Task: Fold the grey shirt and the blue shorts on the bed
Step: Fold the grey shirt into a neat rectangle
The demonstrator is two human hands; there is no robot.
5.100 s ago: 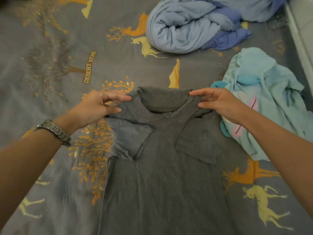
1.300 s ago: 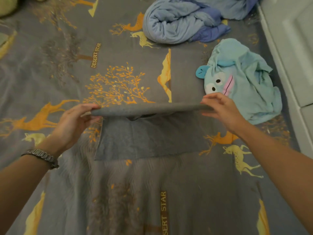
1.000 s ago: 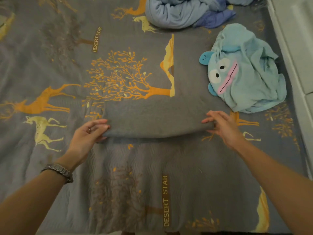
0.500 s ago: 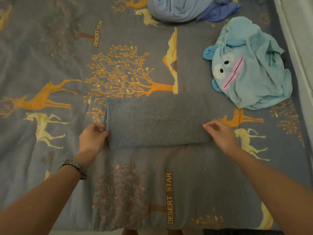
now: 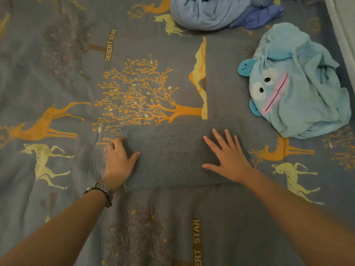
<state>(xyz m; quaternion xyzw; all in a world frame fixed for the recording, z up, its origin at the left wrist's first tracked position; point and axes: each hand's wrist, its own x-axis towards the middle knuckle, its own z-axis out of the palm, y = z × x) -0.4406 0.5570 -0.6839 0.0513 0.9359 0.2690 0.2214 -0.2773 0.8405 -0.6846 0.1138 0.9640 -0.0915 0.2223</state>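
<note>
Moved onto the grey shirt [image 5: 172,150], right hand [image 5: 228,156] is pressing, fingers spread wide; left hand [image 5: 119,162] is gripping its edge.

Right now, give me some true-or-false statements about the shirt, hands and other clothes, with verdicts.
1. The grey shirt lies folded into a flat rectangle on the bed. True.
2. The right hand rests flat on the shirt, fingers spread. True.
3. The left hand is lifted clear of the shirt. False: it grips the shirt's left edge, thumb on top.
4. The light blue garment is neatly folded. False: it lies crumpled, right of the shirt.
</note>
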